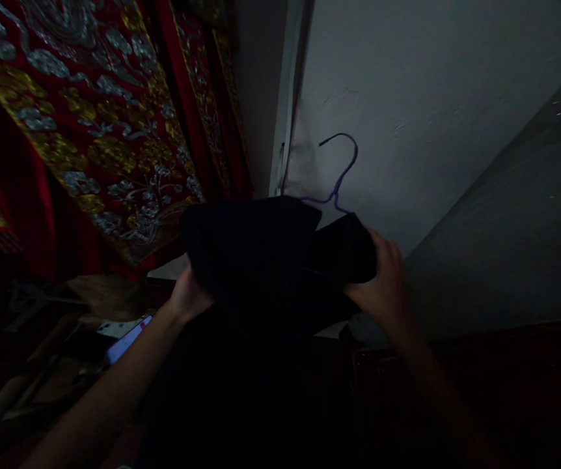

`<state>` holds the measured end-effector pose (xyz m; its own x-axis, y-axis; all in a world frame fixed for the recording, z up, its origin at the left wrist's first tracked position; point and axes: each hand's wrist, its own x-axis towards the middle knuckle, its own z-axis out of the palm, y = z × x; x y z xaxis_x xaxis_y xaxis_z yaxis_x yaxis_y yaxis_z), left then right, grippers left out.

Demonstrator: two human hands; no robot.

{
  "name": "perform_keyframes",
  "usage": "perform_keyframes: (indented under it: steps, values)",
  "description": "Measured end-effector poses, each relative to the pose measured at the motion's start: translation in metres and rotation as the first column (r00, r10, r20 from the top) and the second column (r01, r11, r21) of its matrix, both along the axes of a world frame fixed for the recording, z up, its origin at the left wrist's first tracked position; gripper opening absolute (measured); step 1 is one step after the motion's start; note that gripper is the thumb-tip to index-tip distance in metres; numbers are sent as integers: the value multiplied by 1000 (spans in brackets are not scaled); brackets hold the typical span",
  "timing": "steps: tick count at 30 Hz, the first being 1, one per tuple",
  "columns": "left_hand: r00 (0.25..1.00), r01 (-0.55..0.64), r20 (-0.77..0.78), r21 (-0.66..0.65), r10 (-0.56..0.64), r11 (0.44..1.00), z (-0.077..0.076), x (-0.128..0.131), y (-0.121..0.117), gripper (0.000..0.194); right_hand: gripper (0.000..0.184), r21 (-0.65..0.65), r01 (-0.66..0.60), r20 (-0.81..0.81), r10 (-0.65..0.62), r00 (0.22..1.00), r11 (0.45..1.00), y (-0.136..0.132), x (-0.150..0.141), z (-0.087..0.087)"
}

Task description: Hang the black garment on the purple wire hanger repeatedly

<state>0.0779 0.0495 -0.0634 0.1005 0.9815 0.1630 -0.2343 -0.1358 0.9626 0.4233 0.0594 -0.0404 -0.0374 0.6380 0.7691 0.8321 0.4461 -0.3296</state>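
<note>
A dark garment (261, 260), nearly black in the dim light, hangs on a thin purple clothes hanger (336, 189). The hanger's hook points up and stands free of any rail, and most of its frame is hidden inside the cloth. At the garment's left edge, my left hand (190, 293) grips the fabric from below, its fingers tucked behind it. My right hand (383, 273) is closed on the garment's right shoulder, thumb in front and fingers at the back. Too little light falls on the garment to show its exact kind.
Red cloth with gold and silver embroidery (114, 130) hangs at upper left. A pale wall (407, 117) rises behind the hanger. At lower left lies a lit phone (128, 340) among cluttered things. Dark reddish furniture (480, 378) shows dimly at lower right.
</note>
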Motion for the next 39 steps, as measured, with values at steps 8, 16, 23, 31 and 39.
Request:
perform_keyframes:
  steps: [8, 16, 23, 31, 39]
  values:
    - [968, -147, 140, -347, 206, 926, -67, 25, -27, 66, 94, -18, 33, 165, -30, 986, 999, 32, -34, 57]
    - [863, -307, 198, -525, 464, 794, -104, 48, -59, 49, 75, 50, -77, -26, 79, 997, 996, -7, -38, 1]
    - [856, -249, 200, -650, 477, 718, -102, 72, -89, 40, 46, -454, -506, -695, 64, 716, 733, -42, -109, -99]
    - [879, -127, 242, -712, 411, 691, -97, 72, -104, 38, 27, -436, -635, -743, 143, 654, 638, -43, -132, -101]
    - [877, -184, 199, -701, 437, 689, -95, 64, -104, 43, 19, -426, -621, -793, 59, 607, 658, -43, -150, -105]
